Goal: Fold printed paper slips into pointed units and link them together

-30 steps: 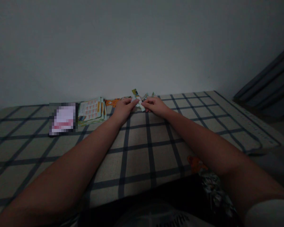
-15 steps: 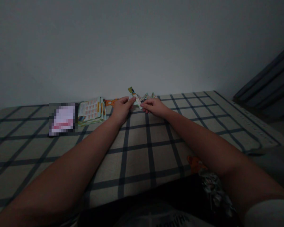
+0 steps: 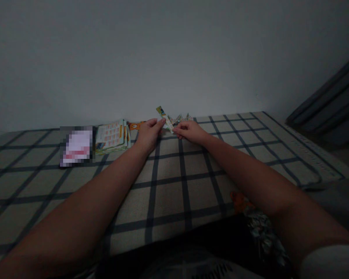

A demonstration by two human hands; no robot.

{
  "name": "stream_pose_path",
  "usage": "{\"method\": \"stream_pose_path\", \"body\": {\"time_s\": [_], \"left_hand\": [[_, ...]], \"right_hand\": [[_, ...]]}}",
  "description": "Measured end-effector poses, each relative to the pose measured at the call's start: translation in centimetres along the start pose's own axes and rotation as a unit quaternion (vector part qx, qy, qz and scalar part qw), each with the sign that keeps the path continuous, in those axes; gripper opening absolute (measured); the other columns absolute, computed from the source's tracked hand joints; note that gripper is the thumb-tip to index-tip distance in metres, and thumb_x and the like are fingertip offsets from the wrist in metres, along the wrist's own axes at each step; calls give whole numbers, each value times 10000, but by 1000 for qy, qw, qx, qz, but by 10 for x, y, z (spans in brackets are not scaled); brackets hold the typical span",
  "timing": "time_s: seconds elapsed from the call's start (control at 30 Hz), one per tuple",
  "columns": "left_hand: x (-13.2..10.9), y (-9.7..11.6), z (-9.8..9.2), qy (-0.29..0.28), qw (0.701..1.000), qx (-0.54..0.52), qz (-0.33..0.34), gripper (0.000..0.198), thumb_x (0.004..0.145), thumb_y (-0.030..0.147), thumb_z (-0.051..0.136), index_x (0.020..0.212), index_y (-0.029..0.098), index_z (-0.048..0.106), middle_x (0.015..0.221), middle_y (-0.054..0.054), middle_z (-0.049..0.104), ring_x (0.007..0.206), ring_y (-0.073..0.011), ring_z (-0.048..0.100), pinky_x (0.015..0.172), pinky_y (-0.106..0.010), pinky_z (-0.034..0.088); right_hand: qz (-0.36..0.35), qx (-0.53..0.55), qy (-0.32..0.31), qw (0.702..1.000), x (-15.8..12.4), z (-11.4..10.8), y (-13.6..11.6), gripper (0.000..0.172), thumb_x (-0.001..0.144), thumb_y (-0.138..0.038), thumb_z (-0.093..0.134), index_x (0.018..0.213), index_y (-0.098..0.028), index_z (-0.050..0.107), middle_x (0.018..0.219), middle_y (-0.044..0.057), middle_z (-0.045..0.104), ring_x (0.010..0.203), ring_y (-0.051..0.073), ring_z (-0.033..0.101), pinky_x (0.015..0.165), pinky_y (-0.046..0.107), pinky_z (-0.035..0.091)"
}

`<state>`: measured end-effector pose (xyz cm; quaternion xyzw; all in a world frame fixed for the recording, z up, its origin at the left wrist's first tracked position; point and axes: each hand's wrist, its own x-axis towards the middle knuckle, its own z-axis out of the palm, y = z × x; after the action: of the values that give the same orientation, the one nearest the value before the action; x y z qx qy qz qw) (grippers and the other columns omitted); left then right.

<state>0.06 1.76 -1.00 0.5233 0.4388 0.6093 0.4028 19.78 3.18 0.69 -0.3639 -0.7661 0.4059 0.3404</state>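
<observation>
A narrow folded paper strip (image 3: 168,123), printed in green, white and blue, slants between my two hands near the wall. My left hand (image 3: 149,132) pinches its left side between thumb and fingers. At the strip's lower right end, my right hand (image 3: 190,131) has its fingertips closed on the paper. Just behind my right hand stand several small pointed folded papers (image 3: 184,117). To the left of my left hand lies a stack of printed sheets (image 3: 112,135).
A pixelated pink and white item with dark edges (image 3: 78,147) lies left of the stack. The checked cloth (image 3: 168,197) covers the surface up to the grey wall (image 3: 174,58). Crumpled silvery pieces (image 3: 266,236) are near my right forearm. Dark drapery (image 3: 334,104) hangs at the right.
Both hands stay in nearly the same place. The upper end of the paper strip has shifted slightly left.
</observation>
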Motion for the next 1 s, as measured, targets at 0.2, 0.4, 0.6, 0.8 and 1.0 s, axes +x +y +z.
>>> {"method": "stream_pose_path", "body": {"time_s": [0.2, 0.4, 0.6, 0.8, 1.0], "left_hand": [[-4, 0, -2, -67, 996, 52, 18, 439, 751, 575, 822, 644, 182, 657, 573, 19, 505, 537, -110, 409, 520, -262, 283], [-9, 4, -4, -134, 983, 127, 0, 426, 772, 568, 792, 650, 177, 673, 537, 34, 456, 511, -100, 347, 507, -267, 225], [-10, 5, -3, -149, 982, 117, -14, 405, 764, 562, 794, 717, 169, 712, 540, 38, 472, 517, -99, 349, 524, -269, 243], [-11, 5, -2, -169, 977, 132, -10, 434, 760, 586, 798, 784, 154, 763, 626, 0, 601, 584, -119, 443, 567, -262, 322], [-10, 6, -3, -189, 968, 163, 0, 438, 751, 584, 788, 782, 147, 777, 657, -2, 628, 611, -124, 462, 593, -264, 341]], "right_hand": [[-14, 50, -15, 999, 1, 0, 2, 358, 1010, -401, 632, 730, -176, 619, 656, 1, 627, 613, 117, 582, 655, 248, 514], [-27, 74, 30, 996, 3, 1, 7, 241, 966, -345, 707, 820, -178, 614, 693, -19, 624, 609, 104, 579, 641, 240, 527], [-15, 76, 29, 997, 4, 1, 7, 246, 985, -281, 678, 778, -178, 592, 678, -19, 617, 604, 102, 578, 627, 229, 509], [-9, 60, 47, 997, 3, 2, 3, 281, 1001, -277, 654, 744, -184, 589, 593, -40, 556, 570, 108, 539, 605, 224, 480], [-4, 36, 56, 998, -1, 0, -4, 399, 1033, -372, 628, 686, -184, 571, 592, -26, 558, 577, 111, 525, 602, 227, 457]]}}
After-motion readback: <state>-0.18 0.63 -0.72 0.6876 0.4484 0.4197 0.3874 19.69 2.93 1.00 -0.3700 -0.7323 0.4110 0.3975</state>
